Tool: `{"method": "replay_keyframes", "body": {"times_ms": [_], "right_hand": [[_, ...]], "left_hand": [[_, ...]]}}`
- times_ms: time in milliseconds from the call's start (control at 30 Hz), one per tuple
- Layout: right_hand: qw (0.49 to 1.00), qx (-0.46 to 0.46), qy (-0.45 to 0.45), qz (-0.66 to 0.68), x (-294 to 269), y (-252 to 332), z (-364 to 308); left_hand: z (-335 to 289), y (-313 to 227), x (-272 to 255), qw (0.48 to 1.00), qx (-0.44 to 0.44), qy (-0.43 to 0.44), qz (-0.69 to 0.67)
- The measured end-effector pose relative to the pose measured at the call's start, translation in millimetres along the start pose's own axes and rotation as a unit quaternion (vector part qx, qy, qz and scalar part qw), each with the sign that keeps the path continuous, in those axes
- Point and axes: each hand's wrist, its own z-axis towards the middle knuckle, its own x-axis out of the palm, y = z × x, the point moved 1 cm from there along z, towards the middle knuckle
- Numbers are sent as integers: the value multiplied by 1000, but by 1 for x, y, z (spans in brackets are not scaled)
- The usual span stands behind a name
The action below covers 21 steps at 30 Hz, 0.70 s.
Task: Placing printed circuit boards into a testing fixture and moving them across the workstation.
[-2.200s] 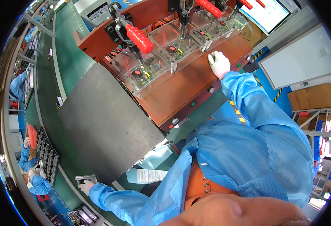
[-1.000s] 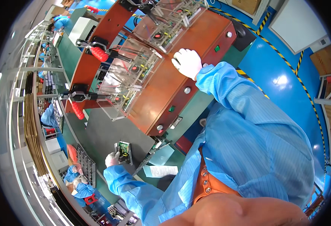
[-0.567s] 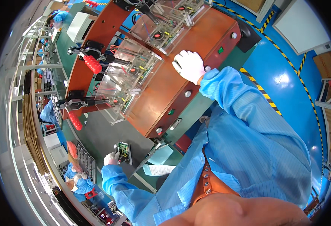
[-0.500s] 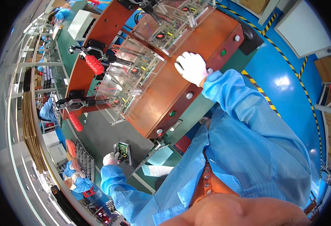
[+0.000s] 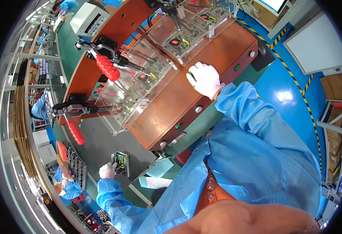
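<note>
My left hand (image 5: 107, 171), in a white glove, is at the left edge of a green circuit board (image 5: 120, 163) in a metal frame. Its fingers close on that edge, and the board lies over a dark grey mat. My right hand (image 5: 205, 79), also gloved, rests on the top of an orange-brown test fixture box (image 5: 163, 105), fingers loosely bent and nothing visible in them. Behind it on the box stand clear plastic covers (image 5: 139, 74) with wires and small parts under them. Toggle clamps with red handles (image 5: 107, 68) reach over the covers.
Silver knobs (image 5: 198, 109) and green switches line the box's front. A paper sheet (image 5: 155, 182) lies near the mat. A white instrument (image 5: 89, 19) sits on the green bench behind. Co-workers in blue are at the far left. Yellow-black tape marks the blue floor.
The whole view has shifted and turned slightly. Both hands keep about the same places, the left at the circuit board and the right on the fixture box.
</note>
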Motion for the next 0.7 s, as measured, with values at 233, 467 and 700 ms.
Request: {"method": "replay_keyframes", "body": {"times_ms": [233,467,700], "right_hand": [[1000,11,-22,-2,1,1,-2],[999,14,-38,2,-1,2,-1],[999,18,-51,-2,1,0,-3]], "left_hand": [[-18,-3,14,985,-100,-53,-132],[-56,-23,69,912,-94,-234,-323],[-69,-36,61,898,-50,-261,-349]]}}
